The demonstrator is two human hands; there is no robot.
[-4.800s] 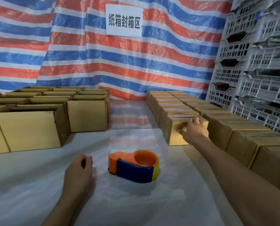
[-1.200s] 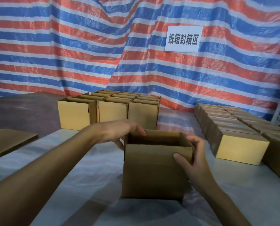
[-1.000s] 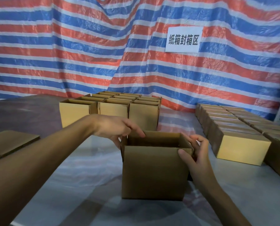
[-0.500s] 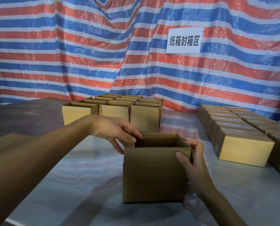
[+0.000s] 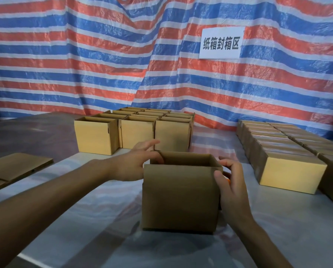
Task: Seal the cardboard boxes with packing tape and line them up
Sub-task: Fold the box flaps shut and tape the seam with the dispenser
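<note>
1. The box [image 5: 181, 196] stands upright on the table [image 5: 84, 238], front and centre, its top open.
2. The right hand [image 5: 232, 186] grips its right wall, thumb on the front face, fingers curled round the side.
3. The left hand [image 5: 132, 165] touches the left rim, fingers loosely spread, holding nothing.
4. Open boxes [image 5: 134, 132] are grouped behind; sealed boxes [image 5: 289, 171] line the right.

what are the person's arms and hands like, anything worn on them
Both arms are bare along all that shows: no sleeve on the left arm or the right arm. The left hand and right hand are bare too, without gloves. No watch, bracelet, ring or marking shows on the sides facing the camera.
</note>
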